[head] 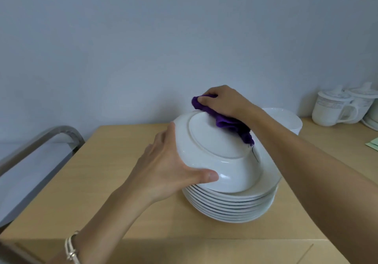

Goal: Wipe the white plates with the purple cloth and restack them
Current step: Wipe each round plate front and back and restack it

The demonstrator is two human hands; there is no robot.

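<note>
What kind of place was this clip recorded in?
Likely a dish-storage corner of a kitchen or canteen: a tall stack of white plates on a wooden table, lidded white mugs by the wall, a curved metal rail at left.

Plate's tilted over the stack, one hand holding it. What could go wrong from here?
1. The left hand grips the tilted plate at one rim only. The right hand presses the purple cloth on the far rim and could lever the plate loose onto the stack, perhaps chipping it.
2. The cloth's loose end hangs toward the stack and may get trapped when restacking.
</note>
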